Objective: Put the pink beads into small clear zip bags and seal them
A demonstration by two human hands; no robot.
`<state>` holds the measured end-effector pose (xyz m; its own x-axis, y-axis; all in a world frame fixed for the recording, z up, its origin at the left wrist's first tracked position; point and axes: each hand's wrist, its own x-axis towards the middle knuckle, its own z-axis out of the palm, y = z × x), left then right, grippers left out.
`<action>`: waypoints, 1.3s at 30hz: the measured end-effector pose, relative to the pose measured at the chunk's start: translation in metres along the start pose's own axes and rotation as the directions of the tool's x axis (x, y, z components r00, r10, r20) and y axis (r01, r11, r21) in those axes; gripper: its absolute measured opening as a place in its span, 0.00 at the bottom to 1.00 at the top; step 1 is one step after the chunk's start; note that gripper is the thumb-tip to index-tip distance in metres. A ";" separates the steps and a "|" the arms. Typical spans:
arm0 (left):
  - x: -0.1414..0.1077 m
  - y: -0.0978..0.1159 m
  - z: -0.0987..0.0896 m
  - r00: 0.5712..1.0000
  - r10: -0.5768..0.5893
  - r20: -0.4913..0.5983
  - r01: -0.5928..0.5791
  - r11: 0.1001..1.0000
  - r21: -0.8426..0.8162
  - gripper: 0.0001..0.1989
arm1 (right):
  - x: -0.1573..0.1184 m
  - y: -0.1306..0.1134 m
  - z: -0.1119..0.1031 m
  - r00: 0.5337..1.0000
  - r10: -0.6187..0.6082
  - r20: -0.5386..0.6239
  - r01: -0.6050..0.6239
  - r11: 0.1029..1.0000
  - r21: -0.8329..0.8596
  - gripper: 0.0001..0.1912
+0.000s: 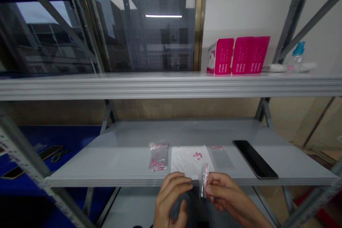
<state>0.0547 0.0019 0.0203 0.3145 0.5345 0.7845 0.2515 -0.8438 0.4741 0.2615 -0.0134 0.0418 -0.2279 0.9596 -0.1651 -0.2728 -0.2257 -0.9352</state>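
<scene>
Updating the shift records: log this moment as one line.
right hand: holds clear zip bag | left hand: beside bag | white sheet: pink pieces

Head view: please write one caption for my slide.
Right hand pinches a clear plastic bag by a metal shelf with pink beads on white paper.

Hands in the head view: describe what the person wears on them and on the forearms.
The left hand and right hand are bare, with no gloves, rings or wristbands showing. The right forearm has no sleeve in view. Dark grey fabric between the hands may be the person's clothing; the picture does not settle that.
</scene>
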 end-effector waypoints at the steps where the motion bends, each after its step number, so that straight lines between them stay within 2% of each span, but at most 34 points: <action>1: 0.002 0.004 0.003 0.999 -0.049 -0.013 0.048 0.997 -0.056 0.14 | -0.002 0.000 0.001 1.000 0.005 -0.007 -0.005 1.000 -0.018 0.19; 4: 0.006 0.013 0.012 0.970 -0.244 -0.020 0.234 0.949 -0.211 0.06 | -0.007 -0.001 0.002 1.000 0.020 -0.016 -0.021 0.998 -0.057 0.19; 6: 0.008 0.018 0.019 0.930 -0.365 0.046 0.361 0.884 -0.297 0.07 | -0.009 0.001 0.003 1.000 0.018 0.005 -0.018 0.998 -0.062 0.18; 8: 0.010 0.023 0.024 0.892 -0.435 0.122 0.448 0.815 -0.368 0.09 | -0.010 0.004 0.004 1.000 -0.002 0.022 0.003 0.998 -0.058 0.18; 13: 0.017 0.033 0.031 0.830 -0.485 0.276 0.557 0.702 -0.444 0.16 | -0.011 0.012 0.010 0.997 -0.056 0.062 0.061 0.996 -0.072 0.20; 17: 0.020 0.035 0.033 0.748 -0.545 0.378 0.663 0.647 -0.377 0.21 | -0.013 0.010 0.013 0.983 -0.053 0.177 0.076 0.989 -0.128 0.19; 20: 0.022 0.033 0.032 0.720 -0.550 0.423 0.691 0.622 -0.368 0.23 | -0.013 0.007 0.012 0.971 -0.047 0.236 0.087 0.983 -0.160 0.20; 23: 0.026 0.030 0.029 0.734 -0.506 0.453 0.673 0.625 -0.394 0.21 | -0.010 0.005 0.008 0.974 -0.029 0.224 0.067 0.984 -0.168 0.20; 26: 0.033 0.027 0.029 0.747 -0.487 0.452 0.650 0.677 -0.345 0.17 | -0.004 0.000 0.006 0.991 -0.004 0.131 0.029 0.982 -0.185 0.16; 27: 0.035 0.026 0.030 0.754 -0.497 0.430 0.640 0.703 -0.311 0.15 | -0.002 -0.001 0.006 0.996 -0.026 0.089 0.045 0.975 -0.217 0.14; 29: 0.041 0.024 0.034 0.773 -0.527 0.353 0.618 0.751 -0.231 0.13 | 0.002 -0.004 0.006 0.989 -0.145 -0.002 0.136 0.933 -0.333 0.12; 30: 0.044 0.023 0.036 0.784 -0.542 0.303 0.608 0.769 -0.198 0.12 | 0.004 -0.006 0.007 0.971 -0.231 -0.057 0.189 0.893 -0.408 0.11; 32: 0.049 0.021 0.038 0.808 -0.553 0.201 0.584 0.796 -0.157 0.11 | 0.006 -0.009 0.007 0.897 -0.404 -0.177 0.251 0.798 -0.548 0.10; 34: 0.052 0.020 0.037 0.836 -0.538 0.111 0.549 0.825 -0.134 0.11 | 0.006 -0.014 0.007 0.834 -0.492 -0.251 0.253 0.745 -0.617 0.09; 35: 0.053 0.020 0.036 0.851 -0.520 0.071 0.524 0.842 -0.126 0.13 | 0.007 -0.017 0.007 0.828 -0.498 -0.258 0.253 0.742 -0.621 0.09; 37: 0.053 0.019 0.032 0.894 -0.448 0.006 0.446 0.887 -0.118 0.12 | 0.007 -0.024 0.007 0.862 -0.463 -0.207 0.264 0.759 -0.595 0.08; 39: 0.051 0.018 0.029 0.941 -0.337 -0.002 0.334 0.934 -0.130 0.05 | 0.009 -0.031 0.009 0.901 -0.412 -0.134 0.270 0.776 -0.570 0.07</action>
<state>0.1022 0.0154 0.0569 0.2094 0.7875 0.5796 0.2212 -0.6156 0.7564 0.2595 0.0004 0.0723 0.0326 0.9804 0.1943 0.2593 0.1794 -0.9490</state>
